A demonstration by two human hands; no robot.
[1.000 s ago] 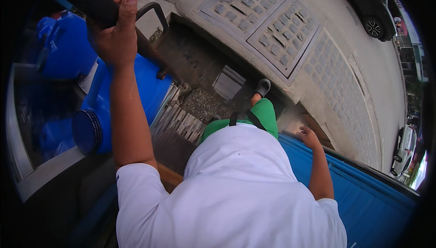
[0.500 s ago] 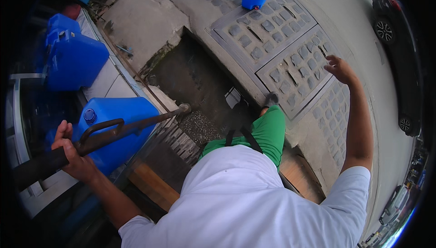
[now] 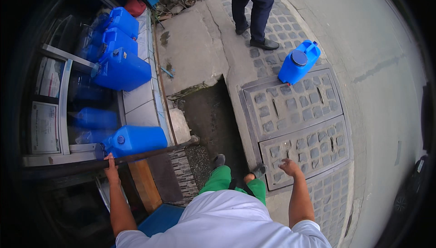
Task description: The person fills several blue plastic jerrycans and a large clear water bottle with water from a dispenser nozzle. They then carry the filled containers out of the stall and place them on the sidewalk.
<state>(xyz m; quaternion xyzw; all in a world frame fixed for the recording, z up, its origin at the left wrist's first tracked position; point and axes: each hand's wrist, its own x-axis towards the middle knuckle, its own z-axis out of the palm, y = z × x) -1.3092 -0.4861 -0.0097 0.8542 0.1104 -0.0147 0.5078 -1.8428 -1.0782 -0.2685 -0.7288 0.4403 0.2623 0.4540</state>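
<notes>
My left hand (image 3: 112, 169) is at a dark rusty metal pole (image 3: 147, 152), its fingers curled up over it. Just beyond the pole, a blue water jug (image 3: 144, 138) with a screw cap stands on the tiled ledge. My right hand (image 3: 289, 167) is held out over the stone-inlaid metal covers, its fingers loosely apart and nothing in them. Farther off on the paving is another blue jug (image 3: 295, 64) with a dark round lid and a small red tap low down.
Several blue jugs (image 3: 125, 70) line the tiled ledge (image 3: 140, 105) by the glass shopfront. A sunken gap (image 3: 206, 116) lies between the ledge and the covers (image 3: 295, 105). A person in dark trousers (image 3: 252, 7) stands near the far jug. At right runs the road (image 3: 386, 98).
My view has swung toward the shopfront and the person. My left hand has shifted on the pole, and my right arm has come down lower and closer in.
</notes>
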